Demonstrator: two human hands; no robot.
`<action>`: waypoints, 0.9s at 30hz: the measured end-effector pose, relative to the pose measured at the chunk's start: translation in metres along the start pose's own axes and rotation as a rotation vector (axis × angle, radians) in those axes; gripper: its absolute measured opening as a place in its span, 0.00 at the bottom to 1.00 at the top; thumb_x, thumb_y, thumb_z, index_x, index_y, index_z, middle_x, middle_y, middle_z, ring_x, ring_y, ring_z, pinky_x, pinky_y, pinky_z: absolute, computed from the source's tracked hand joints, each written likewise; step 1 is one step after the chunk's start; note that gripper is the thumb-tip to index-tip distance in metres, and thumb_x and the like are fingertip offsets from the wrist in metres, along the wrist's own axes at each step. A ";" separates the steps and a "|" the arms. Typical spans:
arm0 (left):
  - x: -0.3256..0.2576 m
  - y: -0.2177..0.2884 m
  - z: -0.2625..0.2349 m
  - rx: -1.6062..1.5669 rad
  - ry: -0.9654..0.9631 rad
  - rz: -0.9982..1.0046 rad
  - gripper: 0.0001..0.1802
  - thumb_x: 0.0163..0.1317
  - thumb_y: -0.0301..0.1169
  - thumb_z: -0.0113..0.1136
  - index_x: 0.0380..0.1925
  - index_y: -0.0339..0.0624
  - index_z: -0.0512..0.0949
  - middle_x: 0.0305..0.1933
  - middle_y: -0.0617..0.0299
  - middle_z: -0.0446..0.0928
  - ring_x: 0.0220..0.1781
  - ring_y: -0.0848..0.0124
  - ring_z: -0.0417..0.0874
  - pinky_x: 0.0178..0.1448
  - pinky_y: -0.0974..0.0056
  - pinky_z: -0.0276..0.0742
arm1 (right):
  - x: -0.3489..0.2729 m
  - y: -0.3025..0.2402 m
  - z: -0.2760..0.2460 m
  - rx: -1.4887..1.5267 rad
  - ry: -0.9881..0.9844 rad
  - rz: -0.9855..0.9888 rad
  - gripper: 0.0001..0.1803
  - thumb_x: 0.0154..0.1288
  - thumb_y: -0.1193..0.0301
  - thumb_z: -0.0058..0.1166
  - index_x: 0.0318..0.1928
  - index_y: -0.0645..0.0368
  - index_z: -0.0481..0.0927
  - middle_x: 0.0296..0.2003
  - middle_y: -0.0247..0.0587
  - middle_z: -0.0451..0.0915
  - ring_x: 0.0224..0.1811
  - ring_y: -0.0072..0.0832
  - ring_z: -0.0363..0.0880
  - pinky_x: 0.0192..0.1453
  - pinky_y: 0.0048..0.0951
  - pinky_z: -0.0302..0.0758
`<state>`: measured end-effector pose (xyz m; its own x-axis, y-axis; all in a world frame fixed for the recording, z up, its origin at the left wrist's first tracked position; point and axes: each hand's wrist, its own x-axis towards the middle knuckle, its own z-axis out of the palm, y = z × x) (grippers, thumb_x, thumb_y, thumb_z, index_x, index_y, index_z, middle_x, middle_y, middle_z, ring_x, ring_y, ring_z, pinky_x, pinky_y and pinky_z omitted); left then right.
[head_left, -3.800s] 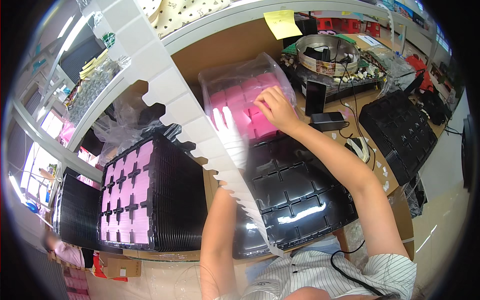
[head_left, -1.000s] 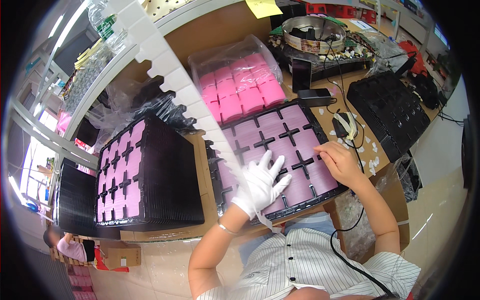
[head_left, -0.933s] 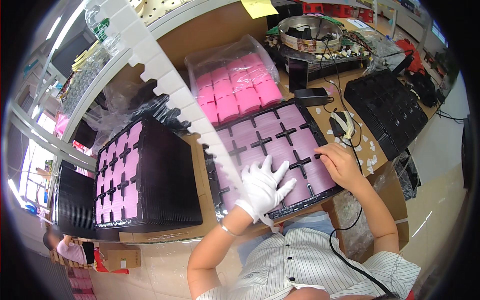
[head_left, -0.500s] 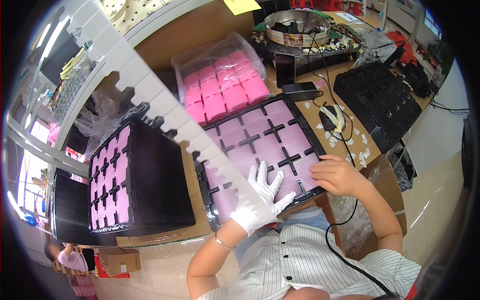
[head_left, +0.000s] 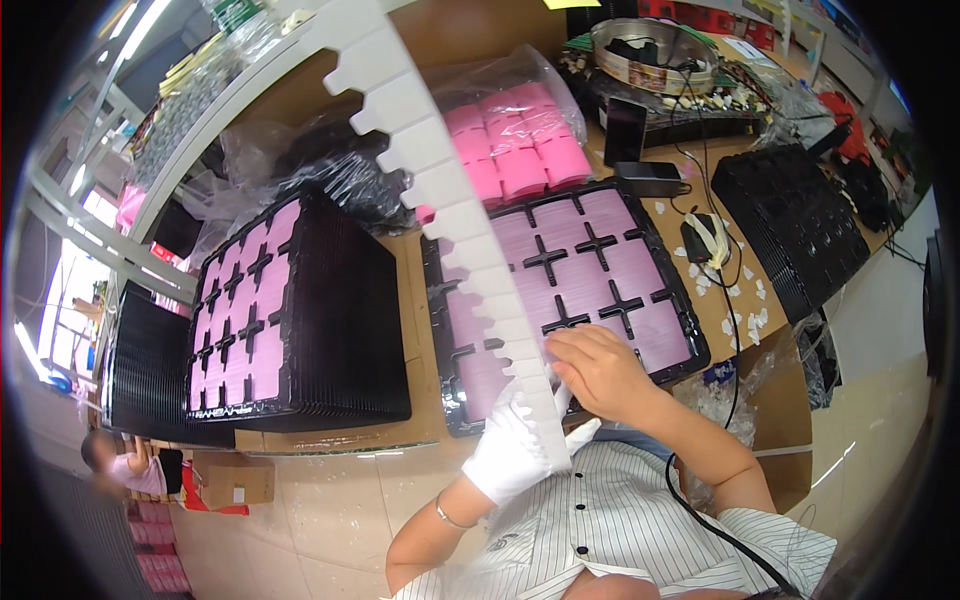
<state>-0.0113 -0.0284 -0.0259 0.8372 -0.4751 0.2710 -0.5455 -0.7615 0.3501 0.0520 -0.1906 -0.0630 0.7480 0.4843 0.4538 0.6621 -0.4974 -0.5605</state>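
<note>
two hands meet at the near edge of a black compartment tray (head_left: 575, 290) lying flat on the counter (head_left: 745, 300); the gloved left hand (head_left: 515, 450) is closed around the lower end of a long white notched strip (head_left: 450, 210), which slants up and away across the tray's left side; the bare right hand (head_left: 600, 375) rests on the tray's near edge beside the strip, fingers curled, though whether they pinch anything cannot be told; done well, judging by the layout, the strip wants a steady left grip while the right hand presses the pink sheets (head_left: 635, 270) flat in their pockets; nine pink-filled pockets show in this tray, others hidden behind the strip; one tall stack of black trays (head_left: 300, 320) stands to the left, topped with twelve pink pockets; one clear bag of pink pads (head_left: 515, 145) sits beyond; another stack of empty black trays (head_left: 790, 225) lies to the right.
</note>
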 end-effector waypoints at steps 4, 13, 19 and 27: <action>-0.019 -0.006 -0.022 -0.054 -0.153 -0.037 0.25 0.62 0.43 0.62 0.51 0.34 0.77 0.44 0.48 0.76 0.45 0.50 0.78 0.51 0.51 0.75 | 0.003 -0.013 0.018 -0.221 -0.079 -0.093 0.15 0.67 0.67 0.54 0.46 0.65 0.84 0.50 0.46 0.83 0.59 0.40 0.78 0.74 0.51 0.58; -0.039 -0.058 -0.042 0.129 -0.081 -0.054 0.18 0.68 0.45 0.56 0.37 0.40 0.83 0.42 0.52 0.82 0.39 0.57 0.84 0.68 0.48 0.70 | -0.016 -0.016 -0.004 0.208 -0.133 -0.023 0.13 0.70 0.68 0.50 0.41 0.64 0.84 0.46 0.48 0.84 0.52 0.39 0.82 0.67 0.46 0.69; -0.070 -0.080 -0.003 -0.280 0.330 -0.763 0.24 0.72 0.39 0.55 0.59 0.31 0.74 0.55 0.43 0.78 0.57 0.53 0.80 0.71 0.59 0.67 | -0.036 0.086 -0.075 0.249 0.501 0.489 0.34 0.83 0.52 0.23 0.59 0.67 0.77 0.59 0.51 0.78 0.68 0.38 0.70 0.75 0.38 0.58; -0.051 -0.075 -0.032 -1.073 0.482 -1.054 0.27 0.66 0.35 0.64 0.60 0.29 0.72 0.60 0.52 0.76 0.61 0.71 0.75 0.66 0.67 0.69 | -0.061 0.197 -0.064 0.940 0.448 0.726 0.48 0.75 0.35 0.14 0.72 0.63 0.61 0.71 0.55 0.64 0.76 0.40 0.56 0.80 0.39 0.47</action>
<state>-0.0145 0.0667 -0.0376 0.8668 0.3832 -0.3191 0.3013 0.1074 0.9475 0.1402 -0.3643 -0.1564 0.9955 -0.0608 -0.0726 -0.0557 0.2444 -0.9681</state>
